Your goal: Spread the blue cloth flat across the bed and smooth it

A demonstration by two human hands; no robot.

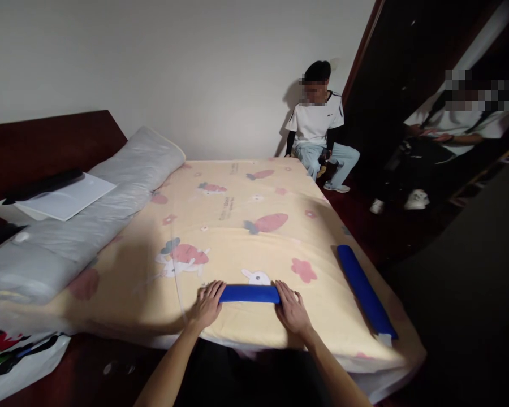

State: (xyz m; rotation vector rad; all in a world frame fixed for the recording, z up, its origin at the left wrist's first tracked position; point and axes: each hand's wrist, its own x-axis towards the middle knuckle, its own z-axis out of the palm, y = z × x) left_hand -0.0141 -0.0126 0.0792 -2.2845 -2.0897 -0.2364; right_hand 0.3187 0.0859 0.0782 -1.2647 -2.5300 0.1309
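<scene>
Far left: a dark headboard (51, 135), with a grey roll (127, 175) lying on the bed beside it and a flat white board (76, 195) resting on the roll. Below, beside the bed, a printed bag (34, 364).

Centre: the left hand (208, 305) lies palm down over the left end of a blue strip (249, 294). The strip rests on the patterned sheet (241, 325), near the bed's close edge, its long axis running crosswise, roughly parallel to that edge. It lies directly between the hands; neither is nearer. The right hand (292, 308) covers the right end, fingers pointing away from the wearer. The hands are apart from each other; both touch the strip. Whether fingers close beneath it is hidden; cannot tell.

Right: a second strip (365, 291), blue, lies well apart, nearer the right hand, its long axis pointing obliquely away. Beyond the bed, a seated person (316, 124).
</scene>
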